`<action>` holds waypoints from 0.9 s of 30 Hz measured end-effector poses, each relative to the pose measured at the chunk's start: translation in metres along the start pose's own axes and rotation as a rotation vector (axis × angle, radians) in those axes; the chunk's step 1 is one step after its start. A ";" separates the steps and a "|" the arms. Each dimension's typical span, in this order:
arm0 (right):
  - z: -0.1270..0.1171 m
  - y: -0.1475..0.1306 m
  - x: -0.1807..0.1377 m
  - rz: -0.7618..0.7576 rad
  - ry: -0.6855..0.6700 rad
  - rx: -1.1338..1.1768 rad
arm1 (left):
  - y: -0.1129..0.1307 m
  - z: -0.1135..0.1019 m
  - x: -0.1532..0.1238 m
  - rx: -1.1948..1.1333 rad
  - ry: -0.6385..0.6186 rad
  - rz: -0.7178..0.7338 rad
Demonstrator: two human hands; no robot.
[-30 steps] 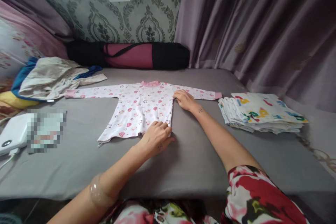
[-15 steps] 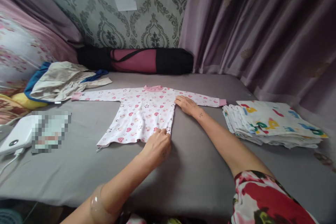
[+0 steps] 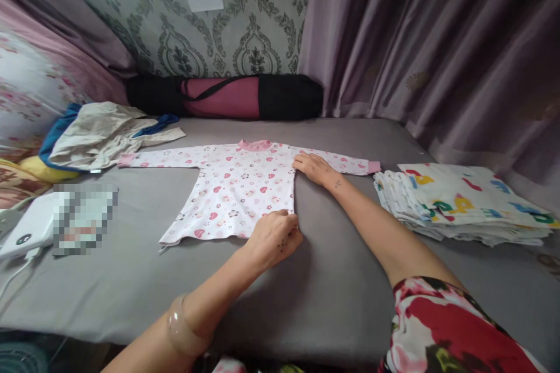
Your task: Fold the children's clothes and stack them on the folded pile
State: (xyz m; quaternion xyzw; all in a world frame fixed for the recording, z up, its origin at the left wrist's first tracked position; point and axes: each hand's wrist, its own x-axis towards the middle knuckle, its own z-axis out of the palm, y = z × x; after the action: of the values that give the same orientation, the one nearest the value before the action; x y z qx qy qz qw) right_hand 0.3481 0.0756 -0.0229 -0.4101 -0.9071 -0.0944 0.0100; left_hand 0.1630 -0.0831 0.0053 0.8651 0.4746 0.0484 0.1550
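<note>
A child's white long-sleeved shirt (image 3: pixel 231 186) with a heart and flower print, pink collar and pink cuffs lies spread on the grey bed cover, both sleeves stretched sideways. At the bottom right corner of its hem, my left hand (image 3: pixel 275 236) is closed on the fabric, its fingertips partly hidden. My right hand (image 3: pixel 315 168) has its bent fingers on the shirt at the right underarm, where sleeve and body meet; its thumb is hidden. Between the two hands the side edge runs nearly straight.
A folded stack of white printed cloths (image 3: pixel 472 198) stands on the right. Crumpled beige and blue clothing (image 3: pixel 96 134) lies at the left, near a white power bank (image 3: pixel 32 227) with a cable and a blurred flat item (image 3: pixel 87 221). A black and maroon long bag (image 3: pixel 223 97) lies along the wall.
My left hand has moved slightly right with the hem corner, and the shirt's lower part is wider and smoother. My right hand stays at the underarm.
</note>
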 end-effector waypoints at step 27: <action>-0.044 -0.103 -0.075 0.743 -0.097 0.469 | -0.171 -0.041 -0.133 -0.126 0.441 -0.706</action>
State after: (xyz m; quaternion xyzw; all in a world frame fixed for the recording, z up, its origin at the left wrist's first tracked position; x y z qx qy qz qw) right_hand 0.3184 -0.0550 -0.0035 -0.6989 -0.6944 0.1436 0.0935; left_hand -0.0566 -0.0995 -0.0016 0.6071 0.7598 0.2054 0.1094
